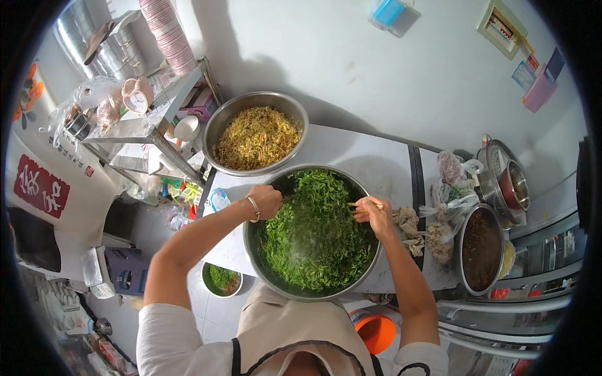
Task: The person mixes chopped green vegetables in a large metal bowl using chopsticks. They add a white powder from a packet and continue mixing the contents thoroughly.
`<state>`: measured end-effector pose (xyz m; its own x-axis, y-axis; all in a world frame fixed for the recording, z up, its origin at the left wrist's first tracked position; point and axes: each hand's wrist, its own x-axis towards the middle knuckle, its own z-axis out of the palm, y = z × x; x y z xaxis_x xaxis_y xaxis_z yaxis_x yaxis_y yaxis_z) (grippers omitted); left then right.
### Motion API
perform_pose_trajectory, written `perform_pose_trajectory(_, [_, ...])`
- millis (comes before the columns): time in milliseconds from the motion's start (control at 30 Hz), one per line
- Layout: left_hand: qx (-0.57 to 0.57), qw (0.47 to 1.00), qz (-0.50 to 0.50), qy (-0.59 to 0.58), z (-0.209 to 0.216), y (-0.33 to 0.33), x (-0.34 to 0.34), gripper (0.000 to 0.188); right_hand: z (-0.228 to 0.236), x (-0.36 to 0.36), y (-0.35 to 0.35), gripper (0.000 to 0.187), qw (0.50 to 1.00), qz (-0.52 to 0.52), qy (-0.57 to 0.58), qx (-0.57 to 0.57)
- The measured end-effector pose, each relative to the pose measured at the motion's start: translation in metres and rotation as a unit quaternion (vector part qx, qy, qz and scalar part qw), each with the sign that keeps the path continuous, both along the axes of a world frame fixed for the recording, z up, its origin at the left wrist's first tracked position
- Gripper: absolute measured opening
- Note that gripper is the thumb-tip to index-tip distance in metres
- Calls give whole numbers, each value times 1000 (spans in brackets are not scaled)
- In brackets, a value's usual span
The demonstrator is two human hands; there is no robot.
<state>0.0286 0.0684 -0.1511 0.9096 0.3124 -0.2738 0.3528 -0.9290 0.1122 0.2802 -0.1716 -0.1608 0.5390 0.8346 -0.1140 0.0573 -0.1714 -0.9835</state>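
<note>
A large steel basin [252, 258] in front of me is heaped with chopped leafy greens [313, 238], hazy with steam in the middle. Over the basin's upper left rim, my left hand [266, 202] is closed with the fingers curled under. What it grips, if anything, is hidden. My right hand [375, 216] is at the basin's right side, closed around wooden chopsticks [357, 208], their tips toward the greens. Beyond the basin, at its upper left, stands a second steel basin [305, 119] with a yellowish shredded filling [257, 138].
On the right are plastic bags [448, 182], a crumpled cloth [409, 229] and a pot of dark brown sauce [481, 247]. A metal shelf [147, 128] stands left. On the floor are a small bowl of greens [221, 276] and an orange bucket [376, 332].
</note>
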Motion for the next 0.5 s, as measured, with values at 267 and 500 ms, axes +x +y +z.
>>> perform_pose_trajectory(267, [30,998,-14,52,92,-13,-18,16,112,-28,-31,25,980,137,-142,-28])
perform_pose_trajectory(500, [60,996,-43,56,25,-7,32,13,-5,9,17,28,1000,-17,13,21])
